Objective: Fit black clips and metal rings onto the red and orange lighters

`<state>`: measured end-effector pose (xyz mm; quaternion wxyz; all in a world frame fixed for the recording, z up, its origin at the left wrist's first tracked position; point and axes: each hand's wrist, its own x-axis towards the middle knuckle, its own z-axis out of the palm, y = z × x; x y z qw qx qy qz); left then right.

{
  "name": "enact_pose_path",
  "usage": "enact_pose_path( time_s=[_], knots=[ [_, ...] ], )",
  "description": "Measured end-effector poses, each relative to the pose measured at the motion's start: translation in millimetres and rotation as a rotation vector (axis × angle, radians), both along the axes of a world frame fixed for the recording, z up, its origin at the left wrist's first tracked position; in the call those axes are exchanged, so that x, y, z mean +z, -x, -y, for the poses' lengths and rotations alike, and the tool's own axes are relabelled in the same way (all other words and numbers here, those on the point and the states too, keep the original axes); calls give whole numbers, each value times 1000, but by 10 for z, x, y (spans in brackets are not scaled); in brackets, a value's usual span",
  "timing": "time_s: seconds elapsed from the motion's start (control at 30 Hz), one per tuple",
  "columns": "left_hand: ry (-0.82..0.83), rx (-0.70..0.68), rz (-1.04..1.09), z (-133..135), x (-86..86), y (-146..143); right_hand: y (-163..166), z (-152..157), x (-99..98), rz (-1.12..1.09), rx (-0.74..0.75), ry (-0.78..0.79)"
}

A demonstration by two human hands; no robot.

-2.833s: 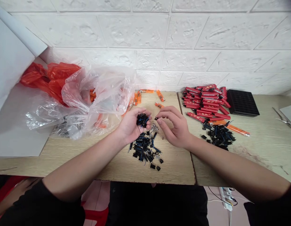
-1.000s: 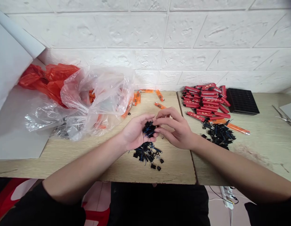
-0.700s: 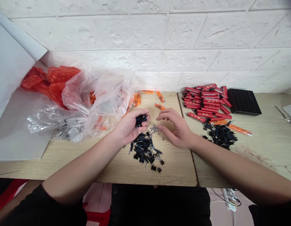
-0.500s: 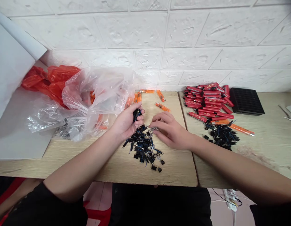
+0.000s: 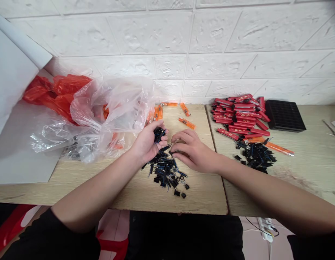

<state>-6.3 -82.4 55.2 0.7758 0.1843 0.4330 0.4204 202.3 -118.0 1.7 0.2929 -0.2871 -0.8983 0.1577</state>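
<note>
My left hand [image 5: 149, 145] is palm up above the pile, its fingers curled around a clump of small black plastic parts [image 5: 158, 134]. Just to its right, my right hand [image 5: 193, 151] bends its fingers and thumb toward each other. A dark bit shows at those fingertips, too small and covered to name. Below both hands spreads a loose pile of black parts [image 5: 164, 169], some with thin blue strips, mixed with small rings and silvery bits.
Clear and red plastic bags [image 5: 113, 104] lie at the left. Orange wrapped pieces [image 5: 187, 123] are scattered near the white wall. On the right are stacked red lighter-like cases [image 5: 244, 115], a black slotted block [image 5: 284, 115] and another black-part pile [image 5: 258, 157].
The silvery bits seen at my right fingertips are no longer visible there; a dark bit shows instead. My left hand has shifted slightly, with more of the black clump showing.
</note>
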Motion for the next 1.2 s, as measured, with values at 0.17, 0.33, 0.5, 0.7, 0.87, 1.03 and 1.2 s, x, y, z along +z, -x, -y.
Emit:
enact_pose_path(
  time_s=[0.17,0.33,0.5,0.7,0.87,1.03,1.2],
  knots=[
    [-9,-21,-4,20,-11,3,-10,12,12,-7,2,-19],
    [-26,-22,-20,34,9,-11,-12,32,36,-51,-10,-7],
    [-27,-18,-41,52,31,-25,-4,47,70,-31,-17,-5],
    [-46,6,-31,52,-1,-21,-8,52,85,26,28,-12],
    [-49,46,-17,46,-9,-28,-8,59,88,90,53,-11],
    [-66,39,-5,64,6,-41,-4,64,95,104,45,10],
    [-91,73,19,70,-16,-35,7,70,99,169,50,10]
  ],
)
